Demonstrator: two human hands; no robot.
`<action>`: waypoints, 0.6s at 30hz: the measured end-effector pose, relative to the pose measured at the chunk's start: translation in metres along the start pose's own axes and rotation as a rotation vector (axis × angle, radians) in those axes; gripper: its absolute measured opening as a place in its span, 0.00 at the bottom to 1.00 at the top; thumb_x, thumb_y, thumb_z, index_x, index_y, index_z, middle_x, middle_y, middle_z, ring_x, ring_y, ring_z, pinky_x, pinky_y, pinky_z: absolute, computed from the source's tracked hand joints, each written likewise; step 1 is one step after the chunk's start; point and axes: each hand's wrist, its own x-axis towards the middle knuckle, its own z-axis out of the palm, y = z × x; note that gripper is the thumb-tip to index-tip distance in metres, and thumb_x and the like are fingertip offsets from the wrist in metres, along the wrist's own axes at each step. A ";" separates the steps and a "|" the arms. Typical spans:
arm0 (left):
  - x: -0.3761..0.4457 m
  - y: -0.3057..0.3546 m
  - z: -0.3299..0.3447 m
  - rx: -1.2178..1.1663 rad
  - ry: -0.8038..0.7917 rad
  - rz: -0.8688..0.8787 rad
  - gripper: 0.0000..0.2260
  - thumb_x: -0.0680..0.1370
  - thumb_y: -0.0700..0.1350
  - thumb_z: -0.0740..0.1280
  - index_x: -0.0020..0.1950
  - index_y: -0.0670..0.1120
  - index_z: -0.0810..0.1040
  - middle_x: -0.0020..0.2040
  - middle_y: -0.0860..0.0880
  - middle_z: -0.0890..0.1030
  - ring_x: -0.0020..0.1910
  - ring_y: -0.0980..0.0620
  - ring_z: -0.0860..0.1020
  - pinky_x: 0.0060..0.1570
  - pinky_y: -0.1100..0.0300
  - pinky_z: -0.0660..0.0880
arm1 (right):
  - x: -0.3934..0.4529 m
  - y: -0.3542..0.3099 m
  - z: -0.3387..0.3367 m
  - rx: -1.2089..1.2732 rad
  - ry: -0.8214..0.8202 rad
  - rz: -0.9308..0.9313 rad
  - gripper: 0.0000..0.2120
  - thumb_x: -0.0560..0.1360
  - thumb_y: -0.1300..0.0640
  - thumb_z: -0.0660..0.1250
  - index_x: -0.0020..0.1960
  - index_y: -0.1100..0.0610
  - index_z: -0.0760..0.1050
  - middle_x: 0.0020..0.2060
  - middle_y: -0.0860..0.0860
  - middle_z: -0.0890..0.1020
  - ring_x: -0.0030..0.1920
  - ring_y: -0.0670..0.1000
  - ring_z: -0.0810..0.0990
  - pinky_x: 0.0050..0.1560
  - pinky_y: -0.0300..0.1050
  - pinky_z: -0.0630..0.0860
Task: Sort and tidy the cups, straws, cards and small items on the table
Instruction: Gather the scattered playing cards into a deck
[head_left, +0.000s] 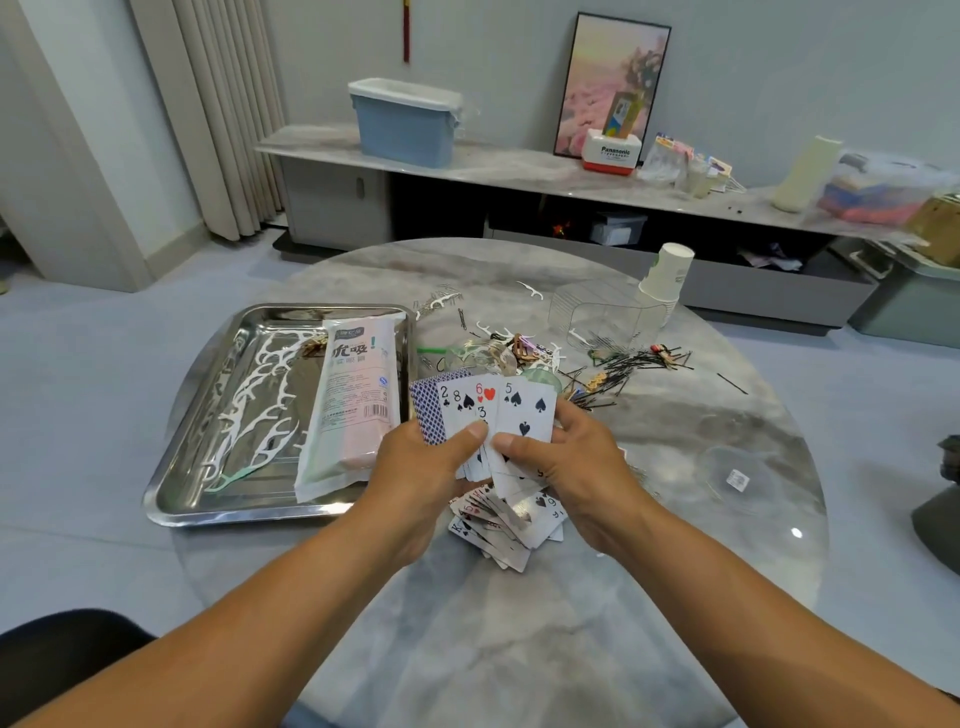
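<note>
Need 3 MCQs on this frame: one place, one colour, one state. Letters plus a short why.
1. Where does the straw packet lie?
A. in the metal tray
B. on the far cabinet
C. under the paper cups

2. What colour are the backs of the cards held up?
A. green
B. blue
C. black

3. What are the hands doing?
A. both resting flat on the table
B. only one holds cards
C. both grip the fanned cards

Answers:
1 A: the packet lies inside the tray's rim, beside white floss picks.
2 B: the face-down cards at the fan's left show a blue pattern.
3 C: the left hand and right hand each press a thumb on the fan, above the loose card pile.
</note>
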 end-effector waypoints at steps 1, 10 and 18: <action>0.000 0.000 -0.001 0.017 0.023 0.011 0.10 0.78 0.37 0.72 0.57 0.48 0.82 0.49 0.48 0.87 0.47 0.44 0.86 0.45 0.46 0.84 | -0.001 0.001 0.001 -0.007 -0.008 -0.008 0.23 0.71 0.65 0.78 0.62 0.53 0.78 0.50 0.53 0.88 0.50 0.57 0.87 0.49 0.57 0.85; -0.002 0.004 0.002 -0.032 0.050 -0.007 0.06 0.84 0.50 0.64 0.55 0.52 0.80 0.44 0.54 0.87 0.42 0.55 0.86 0.37 0.60 0.82 | 0.003 0.002 0.002 0.007 0.077 -0.020 0.20 0.71 0.66 0.78 0.58 0.52 0.79 0.47 0.51 0.88 0.47 0.55 0.88 0.44 0.54 0.85; -0.001 0.002 -0.001 0.061 0.129 0.076 0.04 0.82 0.47 0.67 0.51 0.51 0.82 0.44 0.52 0.87 0.43 0.50 0.87 0.41 0.53 0.84 | 0.001 0.001 0.004 0.041 0.066 0.001 0.20 0.71 0.66 0.78 0.60 0.53 0.79 0.48 0.52 0.88 0.48 0.56 0.88 0.42 0.52 0.85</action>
